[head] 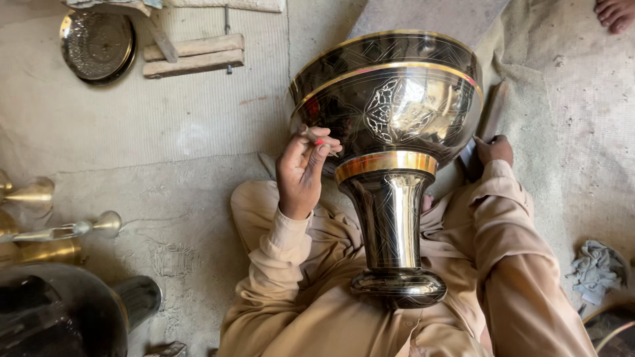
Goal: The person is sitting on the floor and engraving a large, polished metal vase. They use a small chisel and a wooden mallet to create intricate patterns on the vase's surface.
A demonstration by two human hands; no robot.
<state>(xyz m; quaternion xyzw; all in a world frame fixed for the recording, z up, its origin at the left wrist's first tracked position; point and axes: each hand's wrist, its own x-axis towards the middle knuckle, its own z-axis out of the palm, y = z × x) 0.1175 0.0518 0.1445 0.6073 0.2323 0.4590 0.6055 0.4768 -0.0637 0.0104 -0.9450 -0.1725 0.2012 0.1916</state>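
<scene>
A large dark metal goblet-shaped vessel (pixel 390 106) with gold bands and engraved patterns lies across my lap, its bowl pointing away and its foot (pixel 399 288) toward me. My left hand (pixel 302 168) is closed around a small thin engraving tool (pixel 316 137), its tip against the left side of the bowl. My right hand (pixel 494 151) reaches around the right side of the bowl and rests by a dark flat object; its fingers are mostly hidden behind the vessel.
An engraved round metal plate (pixel 98 45) and wooden pieces (pixel 193 55) lie at the far left. Brass stems and cups (pixel 40 228) and a dark vessel (pixel 66 311) sit at the near left. A crumpled rag (pixel 597 264) is at right. Another person's foot (pixel 615 13) shows top right.
</scene>
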